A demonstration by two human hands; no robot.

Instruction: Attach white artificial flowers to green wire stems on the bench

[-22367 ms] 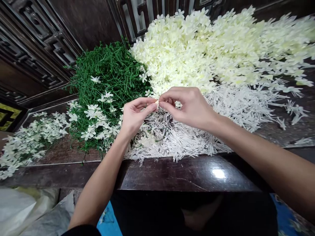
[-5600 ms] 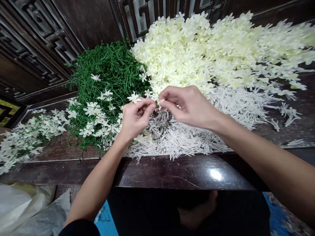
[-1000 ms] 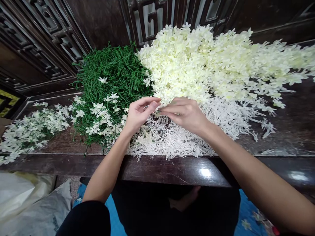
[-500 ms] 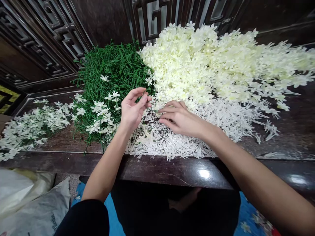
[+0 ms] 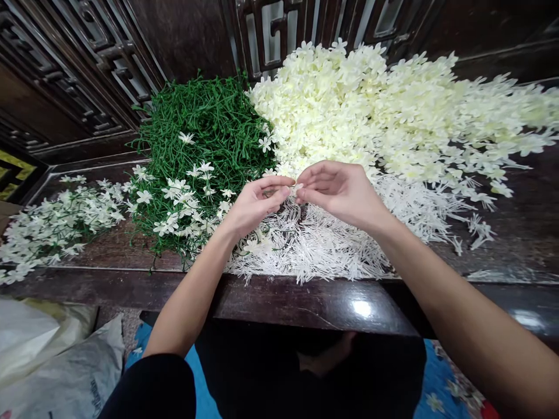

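My left hand (image 5: 261,202) and my right hand (image 5: 338,191) meet fingertip to fingertip over the white pile. Both are closed in a pinch on a small artificial flower (image 5: 296,189), pale and mostly hidden by the fingers. Any stem in the left fingers is too small to make out. Below them lie thin white stamen-like pieces (image 5: 314,250) in a loose heap. Behind and to the right is a large mound of cream flower heads (image 5: 349,110). A tangle of green plastic stems (image 5: 196,122) stands left of it, with several white flowers (image 5: 179,198) on its front.
More white flowers on green stems (image 5: 61,215) spread over the far left of the dark wooden bench (image 5: 117,250). Carved wooden panels (image 5: 183,41) rise behind. Pale sacks (image 5: 70,366) lie at lower left. Blue material (image 5: 201,384) shows below the bench edge.
My left hand has moved right and down, away from the green stems. My right hand has risen from the white pieces and closed, and the fingertips of both hands have come together.
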